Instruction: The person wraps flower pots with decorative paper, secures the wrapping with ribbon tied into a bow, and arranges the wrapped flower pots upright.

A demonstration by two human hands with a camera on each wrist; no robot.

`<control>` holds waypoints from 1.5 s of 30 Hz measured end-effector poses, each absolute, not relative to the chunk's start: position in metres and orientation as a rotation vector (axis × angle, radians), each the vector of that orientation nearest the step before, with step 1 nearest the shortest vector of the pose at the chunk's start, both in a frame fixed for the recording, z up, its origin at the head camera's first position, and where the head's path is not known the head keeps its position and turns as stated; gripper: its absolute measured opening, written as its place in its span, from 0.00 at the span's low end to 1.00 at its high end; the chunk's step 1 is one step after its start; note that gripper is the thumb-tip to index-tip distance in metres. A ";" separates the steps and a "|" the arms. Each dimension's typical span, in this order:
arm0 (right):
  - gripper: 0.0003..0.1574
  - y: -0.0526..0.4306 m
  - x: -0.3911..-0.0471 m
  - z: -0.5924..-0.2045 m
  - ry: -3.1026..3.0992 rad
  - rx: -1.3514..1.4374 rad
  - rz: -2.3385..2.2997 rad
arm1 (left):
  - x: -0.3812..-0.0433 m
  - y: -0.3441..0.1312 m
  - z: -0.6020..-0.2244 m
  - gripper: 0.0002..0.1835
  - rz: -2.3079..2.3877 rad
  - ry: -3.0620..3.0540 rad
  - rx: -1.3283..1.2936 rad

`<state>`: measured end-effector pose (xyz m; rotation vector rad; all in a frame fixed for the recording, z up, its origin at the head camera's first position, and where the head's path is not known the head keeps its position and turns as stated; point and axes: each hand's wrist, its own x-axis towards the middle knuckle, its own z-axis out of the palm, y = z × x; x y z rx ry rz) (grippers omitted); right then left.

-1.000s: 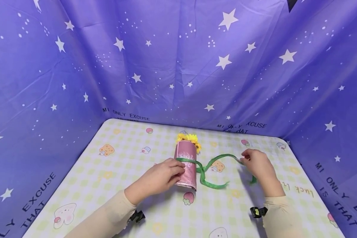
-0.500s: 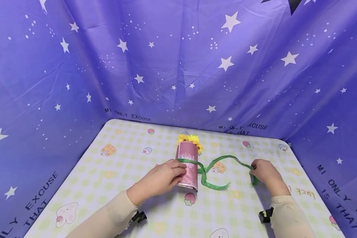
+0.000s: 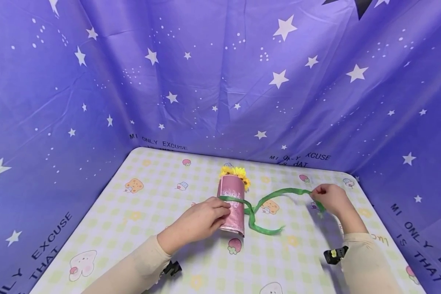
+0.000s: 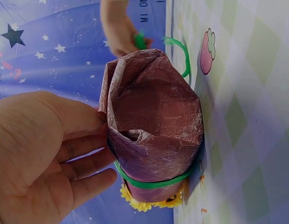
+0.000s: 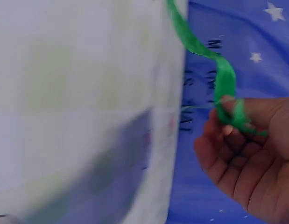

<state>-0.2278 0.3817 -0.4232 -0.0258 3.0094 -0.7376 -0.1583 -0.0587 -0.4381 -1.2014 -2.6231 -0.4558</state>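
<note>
That right hand [image 3: 332,200] pinches the green ribbon [image 3: 287,190] — the left hand [image 3: 196,219], fingers relaxed, rests on the pink wrap [image 3: 235,221].

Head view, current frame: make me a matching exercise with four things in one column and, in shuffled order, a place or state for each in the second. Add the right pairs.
Column one
1. Left hand
2. Right hand
3. Yellow flowers
4. Green ribbon

Column two
A. Pinching the green ribbon
B. Showing at the far end of the pink wrap
C. Around the pink wrap, one end loose
D. Touching the left side of the pink wrap

Pairs: 1-D, 2-A, 3-B, 4-C
</note>
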 end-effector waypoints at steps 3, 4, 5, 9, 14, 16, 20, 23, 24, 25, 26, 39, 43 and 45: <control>0.20 0.371 -0.232 -0.403 3.007 0.000 -0.921 | -0.158 -0.058 -0.437 0.14 -0.449 -2.627 -1.200; 0.22 0.366 -0.233 -0.396 3.011 0.012 -0.973 | -0.158 -0.058 -0.437 0.14 -0.450 -2.628 -1.199; 0.23 0.361 -0.235 -0.389 3.012 0.021 -1.021 | -0.158 -0.058 -0.437 0.14 -0.447 -2.630 -1.198; 0.26 0.335 -0.241 -0.358 3.026 0.044 -1.141 | -0.158 -0.058 -0.436 0.14 -0.438 -2.630 -1.194; 0.26 0.293 -0.245 -0.318 3.044 0.037 -1.246 | -0.157 -0.058 -0.437 0.14 -0.425 -2.630 -1.197; 0.24 0.273 -0.245 -0.303 3.048 0.015 -1.289 | -0.157 -0.058 -0.437 0.14 -0.426 -2.632 -1.195; 0.18 0.231 -0.244 -0.276 2.981 -0.059 -1.419 | -0.156 -0.057 -0.438 0.14 -0.434 -2.629 -1.190; 0.14 0.198 -0.243 -0.262 2.906 -0.128 -1.492 | -0.156 -0.057 -0.438 0.13 -0.435 -2.624 -1.190; 0.13 0.186 -0.242 -0.258 2.891 -0.150 -1.496 | -0.156 -0.057 -0.438 0.13 -0.435 -2.622 -1.192; 0.12 0.175 -0.242 -0.256 2.885 -0.174 -1.484 | -0.156 -0.057 -0.438 0.13 -0.433 -2.618 -1.193; 0.11 0.163 -0.242 -0.254 2.884 -0.202 -1.468 | -0.156 -0.057 -0.438 0.13 -0.431 -2.613 -1.197; 0.18 0.018 -0.191 -0.282 2.457 -1.026 -1.081 | -0.153 -0.061 -0.444 0.08 -0.388 -2.428 -1.185; 0.15 0.018 -0.168 -0.274 2.308 -1.181 -1.182 | -0.156 -0.059 -0.444 0.08 -0.426 -2.368 -1.205; 0.14 0.026 -0.162 -0.269 2.300 -1.240 -1.233 | -0.157 -0.059 -0.445 0.07 -0.435 -2.365 -1.207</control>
